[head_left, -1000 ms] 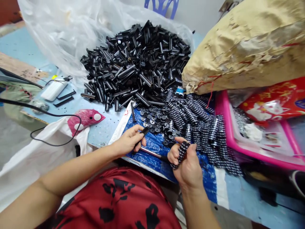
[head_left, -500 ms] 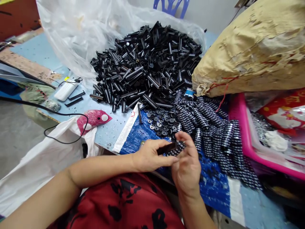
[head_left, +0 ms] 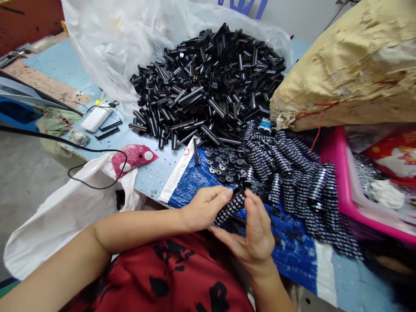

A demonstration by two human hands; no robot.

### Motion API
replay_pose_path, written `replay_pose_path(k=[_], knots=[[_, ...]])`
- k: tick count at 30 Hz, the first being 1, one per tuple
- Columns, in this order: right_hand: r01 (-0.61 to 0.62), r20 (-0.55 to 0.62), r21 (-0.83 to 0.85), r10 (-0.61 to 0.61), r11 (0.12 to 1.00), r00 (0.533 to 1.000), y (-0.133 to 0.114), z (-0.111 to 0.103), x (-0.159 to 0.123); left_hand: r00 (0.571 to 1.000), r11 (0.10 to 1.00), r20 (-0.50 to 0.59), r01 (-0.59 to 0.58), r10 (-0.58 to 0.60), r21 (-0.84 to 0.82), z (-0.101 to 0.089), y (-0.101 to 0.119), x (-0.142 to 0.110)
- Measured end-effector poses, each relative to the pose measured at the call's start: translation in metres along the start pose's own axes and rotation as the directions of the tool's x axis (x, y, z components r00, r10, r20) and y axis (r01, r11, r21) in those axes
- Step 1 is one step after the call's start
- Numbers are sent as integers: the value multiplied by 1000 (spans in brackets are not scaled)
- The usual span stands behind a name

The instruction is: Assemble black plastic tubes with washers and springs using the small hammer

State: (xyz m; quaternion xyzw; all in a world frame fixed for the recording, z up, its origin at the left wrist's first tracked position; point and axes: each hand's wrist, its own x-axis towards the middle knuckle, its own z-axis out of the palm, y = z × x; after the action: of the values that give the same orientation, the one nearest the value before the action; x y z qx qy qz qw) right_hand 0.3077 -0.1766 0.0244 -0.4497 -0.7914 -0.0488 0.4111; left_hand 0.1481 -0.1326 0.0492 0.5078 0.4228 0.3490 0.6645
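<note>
My left hand (head_left: 208, 208) is closed round a short black tube-like piece with a white-dotted face (head_left: 228, 210), above the near edge of a blue tarp (head_left: 185, 190). My right hand (head_left: 255, 236) is on the same piece from the other side, one fingertip at its upper end and another digit reaching under its lower end. Part of the piece is hidden by the fingers. Just beyond my hands lie several black washer-like discs (head_left: 229, 167). Right of them, white-dotted black strips (head_left: 295, 186) lie in overlapping rows.
A big heap of black tubes (head_left: 208, 95) sits on clear plastic sheeting (head_left: 104, 47) at the back. A tan sack (head_left: 341, 73) leans over a pink tub (head_left: 341, 186) on the right. On the left are a white block-shaped device (head_left: 96, 117), a pink bag (head_left: 133, 158) and a black cable (head_left: 81, 149).
The piece has turned in my left hand, so its white-dotted face now shows. My right hand has moved from beside the piece to reach along it. The view has shifted slightly.
</note>
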Motion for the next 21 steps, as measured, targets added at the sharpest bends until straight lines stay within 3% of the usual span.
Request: replay_pose_path(k=[6, 11, 13, 15, 17, 19, 21], knots=[[-11, 45, -61, 14, 998, 999, -1, 3, -7, 980, 958, 102, 187, -168, -216, -11, 4, -3], [-99, 133, -5, 99, 995, 986, 1, 9, -11, 888, 804, 242, 458, -392, -379, -19, -5, -2], [-123, 162, 10, 120, 992, 979, 4, 8, -16, 905, 822, 217, 423, -365, -380, -25, -11, 0], [-115, 189, -67, 125, 991, 974, 9, 4, -27, 975, 954, 93, 217, -201, -206, -39, -16, 3], [-73, 216, -228, 123, 971, 969, 16, -1, -40, 1000, 987, -5, -20, 21, 161, -61, -19, 6], [-17, 244, -302, 95, 953, 965, 21, -4, -50, 989, 836, 4, -128, 149, 533, -84, -19, 9], [2, 243, -315, 79, 949, 967, 21, -5, -53, 988, 637, 70, -143, 138, 758, -102, -17, 12]])
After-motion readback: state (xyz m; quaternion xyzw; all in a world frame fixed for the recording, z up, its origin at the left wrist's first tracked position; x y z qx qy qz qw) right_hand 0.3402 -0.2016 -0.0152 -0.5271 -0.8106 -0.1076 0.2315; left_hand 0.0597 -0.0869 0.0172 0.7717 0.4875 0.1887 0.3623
